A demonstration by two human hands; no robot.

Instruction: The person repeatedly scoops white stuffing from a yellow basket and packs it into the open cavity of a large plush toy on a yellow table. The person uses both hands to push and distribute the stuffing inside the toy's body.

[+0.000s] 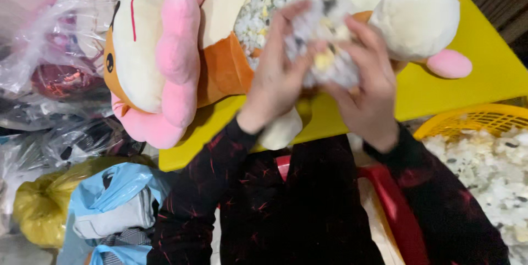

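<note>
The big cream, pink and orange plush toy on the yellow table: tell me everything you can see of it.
The big cream, pink and orange plush toy lies on its side on the yellow table, face toward the left edge, ringed by pink petals. Its cream body gapes open, showing mixed white foam scraps. Round cream limbs and a pink foot jut right. The left hand and right hand hold a blurred clump of stuffing over the opening.

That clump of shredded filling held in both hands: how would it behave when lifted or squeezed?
The clump of filling looks like loose foam scraps, so probably very light and squashy. Pressed between the left hand and right hand, it likely sheds bits if grip loosens.
</note>
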